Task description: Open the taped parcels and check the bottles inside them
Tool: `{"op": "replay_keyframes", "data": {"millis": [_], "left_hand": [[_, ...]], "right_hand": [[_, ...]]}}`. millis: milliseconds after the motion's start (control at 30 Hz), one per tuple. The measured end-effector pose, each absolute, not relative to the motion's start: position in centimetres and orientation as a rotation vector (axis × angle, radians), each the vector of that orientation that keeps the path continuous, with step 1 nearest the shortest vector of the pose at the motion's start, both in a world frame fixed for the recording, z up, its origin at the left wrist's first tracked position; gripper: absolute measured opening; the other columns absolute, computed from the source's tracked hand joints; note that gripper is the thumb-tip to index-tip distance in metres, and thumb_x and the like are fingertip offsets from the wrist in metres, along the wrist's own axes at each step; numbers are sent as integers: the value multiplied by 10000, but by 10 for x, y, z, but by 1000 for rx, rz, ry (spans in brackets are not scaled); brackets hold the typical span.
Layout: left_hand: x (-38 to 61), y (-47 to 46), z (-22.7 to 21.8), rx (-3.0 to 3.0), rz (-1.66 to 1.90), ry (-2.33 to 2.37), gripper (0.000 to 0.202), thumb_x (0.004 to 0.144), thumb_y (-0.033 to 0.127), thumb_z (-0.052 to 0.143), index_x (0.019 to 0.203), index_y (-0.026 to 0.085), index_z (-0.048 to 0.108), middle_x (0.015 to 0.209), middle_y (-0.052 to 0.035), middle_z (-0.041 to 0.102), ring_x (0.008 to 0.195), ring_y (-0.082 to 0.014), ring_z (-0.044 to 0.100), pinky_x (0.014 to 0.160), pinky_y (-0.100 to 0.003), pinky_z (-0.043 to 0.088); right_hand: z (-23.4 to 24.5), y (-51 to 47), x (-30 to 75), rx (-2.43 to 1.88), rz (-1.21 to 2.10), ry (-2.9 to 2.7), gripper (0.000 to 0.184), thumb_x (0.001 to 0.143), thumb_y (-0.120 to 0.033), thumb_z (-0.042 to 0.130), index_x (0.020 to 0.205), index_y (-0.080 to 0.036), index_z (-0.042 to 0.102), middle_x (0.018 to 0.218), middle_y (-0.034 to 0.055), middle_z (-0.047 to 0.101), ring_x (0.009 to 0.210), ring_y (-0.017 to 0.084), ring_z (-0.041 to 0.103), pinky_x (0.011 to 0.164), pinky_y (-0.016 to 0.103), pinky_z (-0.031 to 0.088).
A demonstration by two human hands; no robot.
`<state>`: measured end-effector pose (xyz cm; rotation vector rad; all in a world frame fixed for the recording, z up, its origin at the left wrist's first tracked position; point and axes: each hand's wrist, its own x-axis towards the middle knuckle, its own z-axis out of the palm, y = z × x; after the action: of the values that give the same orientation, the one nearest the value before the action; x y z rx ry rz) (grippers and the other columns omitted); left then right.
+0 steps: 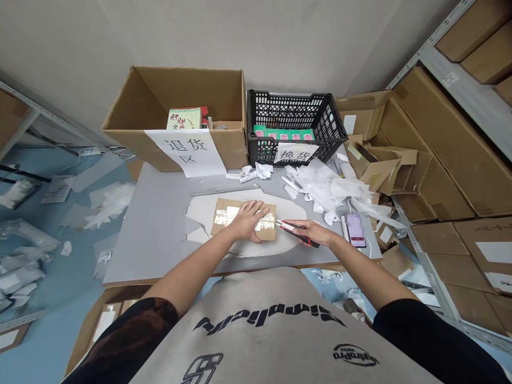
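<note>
A small flat cardboard parcel [224, 213] sealed with shiny clear tape lies on the grey table [160, 224]. My left hand [248, 220] rests flat on top of it, fingers stretched out, pressing it down. My right hand [316, 233] is closed round a red and black cutter [294, 230], whose tip touches the parcel's right edge.
A large open carton [180, 101] with a paper sign and a black plastic crate [292, 117] stand at the table's back. Crumpled white wrapping [332, 186] lies to the right, beside a phone [355, 228]. Stacked cartons fill shelves on the right. Packets litter the blue floor at left.
</note>
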<state>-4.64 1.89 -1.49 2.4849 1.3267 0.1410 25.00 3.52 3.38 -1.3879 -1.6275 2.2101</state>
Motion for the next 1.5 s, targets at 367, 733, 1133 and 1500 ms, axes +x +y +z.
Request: {"op": "replay_keyframes", "data": {"millis": [367, 733, 1133, 1500], "left_hand": [[-45, 18, -13, 2488, 108, 1306, 1304, 421, 567, 862, 1518, 179, 273, 1545, -186, 259, 1406, -416, 210, 1158, -489, 126], [-45, 19, -11, 2492, 109, 1291, 1292, 440, 573, 857, 1520, 185, 265, 1543, -181, 260, 1410, -411, 204, 1158, -499, 121], [-46, 20, -12, 2480, 122, 1282, 1265, 443, 587, 848, 1512, 193, 298, 1545, -174, 274, 1402, -398, 241, 1157, -495, 149], [-44, 20, -8, 2497, 69, 1266, 1279, 450, 563, 845, 1521, 181, 261, 1542, -191, 269, 1409, -406, 213, 1158, -501, 128]], "right_hand": [[32, 32, 254, -1382, 2191, -1688, 635, 861, -505, 630, 1436, -278, 483, 607, -44, 553, 496, 90, 470, 479, 207, 388], [22, 25, 256, -1380, 2227, -1536, 667, 846, -492, 660, 1447, -278, 466, 668, -23, 589, 537, 100, 497, 497, 218, 420], [14, 16, 256, -1353, 2180, -1587, 631, 880, -500, 608, 1459, -315, 439, 624, -49, 542, 505, 95, 489, 482, 214, 403], [19, 24, 261, -1303, 1945, -1943, 578, 906, -519, 561, 1435, -297, 485, 699, -16, 604, 569, 105, 498, 582, 233, 427]]}}
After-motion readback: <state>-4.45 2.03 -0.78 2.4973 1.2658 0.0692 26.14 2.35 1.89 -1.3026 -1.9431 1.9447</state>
